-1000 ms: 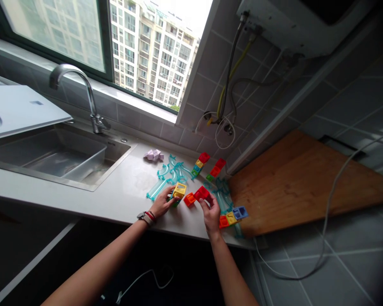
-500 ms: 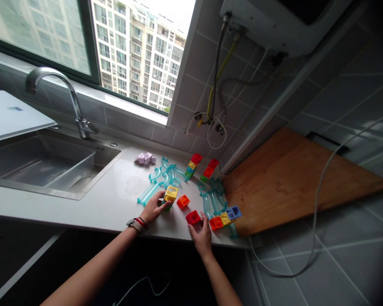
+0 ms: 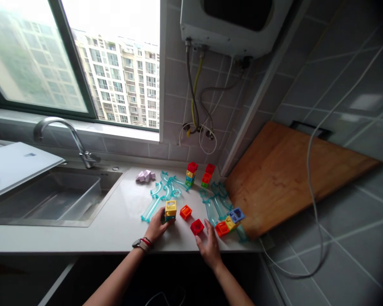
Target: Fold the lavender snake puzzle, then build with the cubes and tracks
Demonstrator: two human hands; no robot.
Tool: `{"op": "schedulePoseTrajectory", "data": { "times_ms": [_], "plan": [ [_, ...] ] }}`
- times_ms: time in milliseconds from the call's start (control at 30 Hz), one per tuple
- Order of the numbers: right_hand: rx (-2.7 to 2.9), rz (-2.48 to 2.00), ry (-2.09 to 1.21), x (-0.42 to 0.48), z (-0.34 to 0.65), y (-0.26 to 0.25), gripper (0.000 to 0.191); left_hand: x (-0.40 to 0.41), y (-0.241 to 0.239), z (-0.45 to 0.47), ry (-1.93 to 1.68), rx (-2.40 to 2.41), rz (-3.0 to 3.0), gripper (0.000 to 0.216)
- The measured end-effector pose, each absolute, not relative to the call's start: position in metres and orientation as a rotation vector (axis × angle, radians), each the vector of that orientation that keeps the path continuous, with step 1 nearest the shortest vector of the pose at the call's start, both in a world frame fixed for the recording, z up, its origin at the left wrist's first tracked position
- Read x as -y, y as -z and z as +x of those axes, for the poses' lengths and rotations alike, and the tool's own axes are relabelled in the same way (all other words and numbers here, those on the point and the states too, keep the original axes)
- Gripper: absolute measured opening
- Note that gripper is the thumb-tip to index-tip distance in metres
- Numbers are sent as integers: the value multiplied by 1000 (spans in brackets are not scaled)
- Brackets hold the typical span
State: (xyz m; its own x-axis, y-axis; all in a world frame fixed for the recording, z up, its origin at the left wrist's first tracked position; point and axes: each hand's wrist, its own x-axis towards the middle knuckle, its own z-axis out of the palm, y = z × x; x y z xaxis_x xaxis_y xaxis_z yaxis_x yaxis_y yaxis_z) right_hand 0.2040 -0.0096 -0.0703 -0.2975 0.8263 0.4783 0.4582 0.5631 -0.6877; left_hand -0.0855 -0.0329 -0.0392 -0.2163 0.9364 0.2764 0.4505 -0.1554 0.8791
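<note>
My left hand (image 3: pixel 157 226) is wrapped around a short stack of cube blocks, with a yellow block (image 3: pixel 170 208) on top of a teal one. An orange block (image 3: pixel 185 212) stands alone just right of that stack. My right hand (image 3: pixel 210 250) is open, thumb and fingers apart, beside a red block (image 3: pixel 197 227); whether the thumb touches it I cannot tell. To the right of that hand is a joined group of orange, yellow and blue blocks (image 3: pixel 236 215). Clear teal track pieces (image 3: pixel 170 187) lie behind my left hand.
Further back stand two more block stacks, a multicoloured one (image 3: pixel 190 174) and a red-topped one (image 3: pixel 208 175). Pale purple pieces (image 3: pixel 145 176) lie near the sink (image 3: pixel 86 223). More teal track (image 3: pixel 217 204) and a leaning wooden board (image 3: pixel 293 174) are at the right.
The head view has tilted up and turned, so the counter sits lower in the picture. Both hands keep nearly the same places relative to the blocks, the left still holding its stack.
</note>
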Motion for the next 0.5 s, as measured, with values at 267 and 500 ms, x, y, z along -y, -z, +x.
{"op": "schedulePoseTrajectory", "data": {
  "times_ms": [267,500],
  "plan": [
    [1942,-941,-513,11,205,67,66,99,34,-53,-1556,-1831,1545,80],
    [1933,-930,-593,9,206,65,53,204,40,-46,-1342,-1904,1624,65]
  ]
}}
